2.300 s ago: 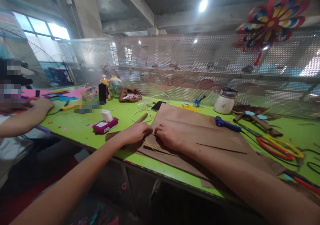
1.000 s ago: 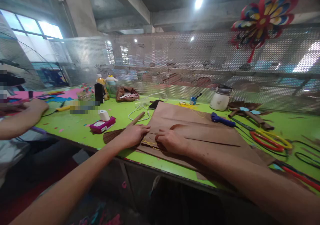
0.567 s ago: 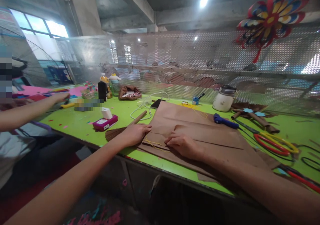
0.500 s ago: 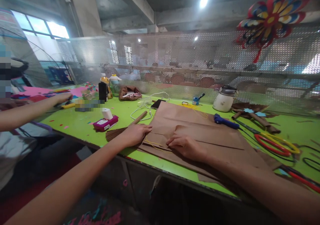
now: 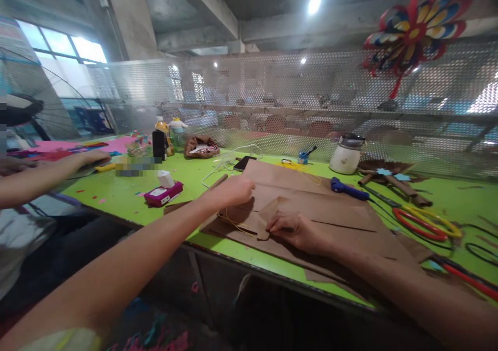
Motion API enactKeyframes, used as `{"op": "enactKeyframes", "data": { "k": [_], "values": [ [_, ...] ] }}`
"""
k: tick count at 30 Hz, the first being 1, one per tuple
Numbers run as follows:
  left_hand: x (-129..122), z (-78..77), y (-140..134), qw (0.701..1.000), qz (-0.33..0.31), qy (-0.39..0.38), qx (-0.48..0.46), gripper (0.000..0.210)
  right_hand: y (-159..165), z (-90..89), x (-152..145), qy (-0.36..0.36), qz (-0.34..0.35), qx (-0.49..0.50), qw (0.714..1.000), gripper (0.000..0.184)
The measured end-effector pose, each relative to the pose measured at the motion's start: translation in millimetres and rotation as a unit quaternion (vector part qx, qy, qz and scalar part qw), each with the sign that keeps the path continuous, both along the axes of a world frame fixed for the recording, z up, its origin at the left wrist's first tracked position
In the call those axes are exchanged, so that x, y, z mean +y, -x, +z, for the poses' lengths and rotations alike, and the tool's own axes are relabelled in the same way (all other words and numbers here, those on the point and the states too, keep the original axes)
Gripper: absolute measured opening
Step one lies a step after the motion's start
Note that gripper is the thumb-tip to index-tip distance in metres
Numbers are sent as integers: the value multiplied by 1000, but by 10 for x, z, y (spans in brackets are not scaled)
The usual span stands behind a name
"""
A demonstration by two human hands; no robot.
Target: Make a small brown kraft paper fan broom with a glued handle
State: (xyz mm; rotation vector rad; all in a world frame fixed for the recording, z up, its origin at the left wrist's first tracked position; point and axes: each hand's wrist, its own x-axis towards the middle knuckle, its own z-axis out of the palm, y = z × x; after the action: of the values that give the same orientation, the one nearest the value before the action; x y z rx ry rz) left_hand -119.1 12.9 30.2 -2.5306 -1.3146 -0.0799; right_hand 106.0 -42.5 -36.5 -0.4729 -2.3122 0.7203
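Note:
Sheets of brown paper [image 5: 338,208] lie stacked on the green table before me. My right hand [image 5: 295,230] pinches a lifted corner of the top paper, folded up near the front edge. Over the left part of the stack is my left hand [image 5: 241,189], its fingers curled closed; whatever they may hold is hidden. A thin yellow string [image 5: 235,223] lies in loose loops on the paper between my two hands. Under my left forearm the ends of a brown paper bundle [image 5: 171,208] show.
A blue glue gun [image 5: 348,189] and scissors with red and yellow handles [image 5: 420,221] lie to the right. At the back stand a white jar [image 5: 345,156] and a phone [image 5: 245,163]. Left are a purple power strip [image 5: 163,194] and a co-worker's arm [image 5: 50,177].
My left hand has moved up and to the right from the string at the paper's front edge. My right hand has lifted and turned the paper's corner.

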Motion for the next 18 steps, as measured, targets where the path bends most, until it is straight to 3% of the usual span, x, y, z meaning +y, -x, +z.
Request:
{"op": "enactKeyframes", "data": {
  "k": [3,7,11,14,18],
  "values": [
    [131,-283,-237,993,-88,-29,-70,31,-1,1,-38,-23,-5,-4,1000,10],
    [280,-616,-256,992,-96,-36,-74,37,-12,102,-136,-74,-7,-25,997,14],
    [309,-655,-189,988,-143,-17,-55,39,-6,274,-94,-102,-30,-30,994,28],
    [285,-615,-167,986,-168,-5,-20,39,31,347,116,-145,-95,-46,984,40],
    [287,-632,-146,988,-154,-8,-5,41,138,441,447,-223,-115,-182,951,43]
  ]
}}
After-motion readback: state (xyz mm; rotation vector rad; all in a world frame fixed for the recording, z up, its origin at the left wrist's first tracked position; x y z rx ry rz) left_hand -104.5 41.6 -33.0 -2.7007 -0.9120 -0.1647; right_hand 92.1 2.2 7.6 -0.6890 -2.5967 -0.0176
